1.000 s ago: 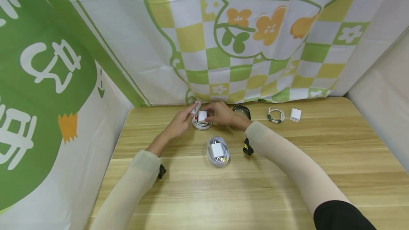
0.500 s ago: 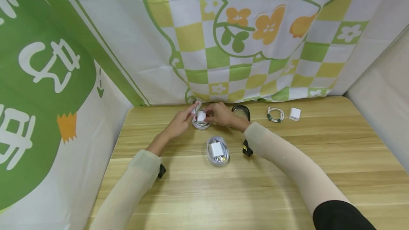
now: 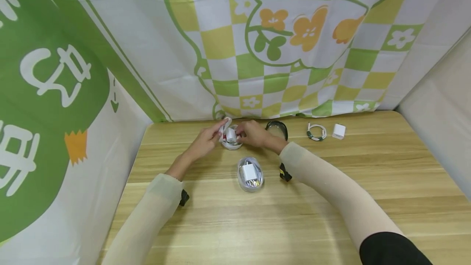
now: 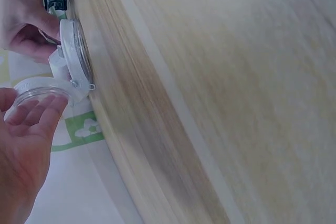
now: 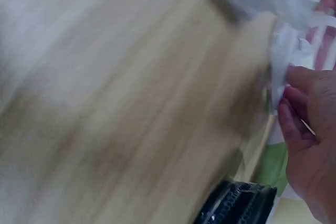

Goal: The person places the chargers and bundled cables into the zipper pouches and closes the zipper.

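Observation:
At the back of the table, a round clear case (image 3: 232, 146) with a white rim lies with its hinged lid (image 4: 37, 83) raised. A coiled white cable shows inside it. My left hand (image 3: 206, 141) holds the lid, thumb on one side and fingers inside its ring in the left wrist view. Over the case, a white charger plug (image 3: 231, 135) sits tilted. My right hand (image 3: 254, 133) has its thumb and fingers at the plug and seems to pinch it; the fingertips are partly hidden. A small red patch shows beside the plug.
Nearer on the table (image 3: 235, 224) lies a clear oval case (image 3: 250, 175) with a plug and cable. A black-rimmed object (image 3: 277, 128) stands by the right wrist. Further right are a coiled white cable (image 3: 317, 133) and a white plug (image 3: 339, 131). A patterned cloth (image 3: 257, 72) hangs behind.
The plug at my right fingers has turned from upright to a slight tilt. My left hand keeps holding the lid, and both arms have barely moved.

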Action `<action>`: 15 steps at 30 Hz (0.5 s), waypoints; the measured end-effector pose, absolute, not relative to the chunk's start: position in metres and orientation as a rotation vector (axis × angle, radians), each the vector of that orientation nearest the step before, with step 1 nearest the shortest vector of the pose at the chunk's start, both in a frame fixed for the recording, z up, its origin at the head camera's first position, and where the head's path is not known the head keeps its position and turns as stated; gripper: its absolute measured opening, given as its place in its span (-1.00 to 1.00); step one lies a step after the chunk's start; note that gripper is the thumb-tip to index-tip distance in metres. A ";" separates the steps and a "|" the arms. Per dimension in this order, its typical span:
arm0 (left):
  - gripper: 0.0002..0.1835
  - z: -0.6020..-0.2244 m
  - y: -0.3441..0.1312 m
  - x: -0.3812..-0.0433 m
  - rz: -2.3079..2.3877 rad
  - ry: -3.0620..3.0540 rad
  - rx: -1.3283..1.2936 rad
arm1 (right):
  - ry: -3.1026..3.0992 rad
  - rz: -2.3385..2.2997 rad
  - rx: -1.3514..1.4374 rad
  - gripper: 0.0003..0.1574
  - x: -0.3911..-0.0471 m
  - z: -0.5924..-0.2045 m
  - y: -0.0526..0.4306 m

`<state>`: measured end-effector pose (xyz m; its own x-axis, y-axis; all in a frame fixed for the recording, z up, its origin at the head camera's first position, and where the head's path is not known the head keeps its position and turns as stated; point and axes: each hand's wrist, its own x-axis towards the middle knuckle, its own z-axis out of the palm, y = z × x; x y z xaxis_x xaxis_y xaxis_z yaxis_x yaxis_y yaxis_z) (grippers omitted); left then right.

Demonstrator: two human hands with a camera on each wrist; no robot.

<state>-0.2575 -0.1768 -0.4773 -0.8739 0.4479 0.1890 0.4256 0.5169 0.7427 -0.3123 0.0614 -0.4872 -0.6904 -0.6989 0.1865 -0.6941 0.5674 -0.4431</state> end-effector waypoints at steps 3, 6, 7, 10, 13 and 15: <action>-0.40 -0.477 -0.179 -0.258 1.291 2.726 0.786 | 2.773 -0.860 -1.219 -0.69 -0.313 -0.489 0.061; -0.41 -0.477 -0.180 -0.258 1.276 2.730 0.777 | 2.783 -0.943 -1.186 -0.67 -0.315 -0.490 0.060; -0.41 -0.478 -0.180 -0.258 1.276 2.728 0.772 | 2.783 -0.945 -1.182 -0.67 -0.316 -0.490 0.060; -0.41 -0.477 -0.179 -0.258 1.271 2.724 0.758 | 2.772 -0.917 -1.180 -0.65 -0.317 -0.489 0.060; -0.41 -0.476 -0.178 -0.258 1.254 2.724 0.762 | 2.758 -0.911 -1.158 -0.64 -0.318 -0.486 0.060; -0.40 -0.475 -0.176 -0.257 1.250 2.715 0.759 | 2.760 -0.909 -1.147 -0.64 -0.318 -0.486 0.060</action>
